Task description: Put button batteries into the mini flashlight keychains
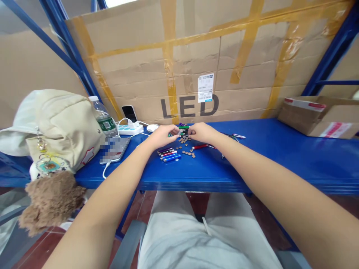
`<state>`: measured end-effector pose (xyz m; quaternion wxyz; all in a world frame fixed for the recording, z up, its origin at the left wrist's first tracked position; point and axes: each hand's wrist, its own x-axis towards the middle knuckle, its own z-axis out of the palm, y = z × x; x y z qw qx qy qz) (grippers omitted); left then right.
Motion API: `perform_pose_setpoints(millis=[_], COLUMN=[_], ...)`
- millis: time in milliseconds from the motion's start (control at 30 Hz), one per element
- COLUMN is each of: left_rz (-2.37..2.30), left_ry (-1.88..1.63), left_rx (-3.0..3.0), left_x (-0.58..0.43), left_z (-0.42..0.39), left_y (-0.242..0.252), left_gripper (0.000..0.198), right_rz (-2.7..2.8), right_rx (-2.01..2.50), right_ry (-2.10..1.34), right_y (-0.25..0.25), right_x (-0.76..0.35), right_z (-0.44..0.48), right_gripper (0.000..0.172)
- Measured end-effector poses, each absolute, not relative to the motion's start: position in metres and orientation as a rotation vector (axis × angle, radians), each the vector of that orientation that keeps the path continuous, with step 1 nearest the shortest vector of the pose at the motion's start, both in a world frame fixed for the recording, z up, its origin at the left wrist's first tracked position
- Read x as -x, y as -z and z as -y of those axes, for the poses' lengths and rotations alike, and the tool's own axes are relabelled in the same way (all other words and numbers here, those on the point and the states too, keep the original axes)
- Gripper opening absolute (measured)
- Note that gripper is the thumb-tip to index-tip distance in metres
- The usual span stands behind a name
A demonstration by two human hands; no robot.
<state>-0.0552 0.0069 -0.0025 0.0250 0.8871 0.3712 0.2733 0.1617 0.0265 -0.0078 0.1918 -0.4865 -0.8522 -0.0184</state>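
Observation:
My left hand and my right hand are close together over the back middle of the blue table. The left fingers are closed around something small and pale that I cannot make out. My right fingertips pinch together at the edge of a dark and green pile of pen-like tubes; what they hold is too small to name. Just below the hands lie several small brownish round discs. A row of short metallic tubes, blue, red and dark, lies nearer the front. Beside the right wrist is a red pen-like tube.
More thin pens lie right of my right wrist. To the left are a phone on a cable, a power strip, a water bottle and a cream bag. An open cardboard box stands at the right.

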Motion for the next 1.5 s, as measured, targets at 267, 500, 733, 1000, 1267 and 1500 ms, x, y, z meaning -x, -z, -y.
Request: perform_pose_setpoints(millis=[267, 500, 733, 1000, 1267, 1500], left_rz=[-1.112, -1.097, -0.962, -0.893, -1.051, -1.155], left_ry=[-0.854, -0.887, -0.877, -0.864, -1.050, -1.027], left_rx=[-2.715, -2.660, -2.502, -2.362, -2.709, -3.307], left_x=[0.059, 0.056, 0.047, 0.044, 0.032, 0.032], left_z=[-0.012, -0.008, -0.006, -0.007, 0.000, 0.003], left_y=[0.004, 0.003, 0.009, 0.012, 0.012, 0.012], left_gripper=[0.015, 0.016, 0.023, 0.024, 0.018, 0.028], right_rz=[2.430, 2.027, 1.895, 1.960, 1.894, 1.532], right_rx=[1.594, 1.159, 1.031, 1.021, 1.157, 1.128], right_ry=[0.068, -0.405, -0.721, -0.448, -0.189, -1.103], right_y=[0.006, 0.002, 0.007, 0.011, 0.013, 0.007], right_x=[-0.126, -0.162, -0.162, -0.163, -0.155, -0.149], right_z=[-0.038, -0.014, 0.010, 0.004, 0.004, 0.014], right_gripper=[0.016, 0.012, 0.009, 0.011, 0.027, 0.020])
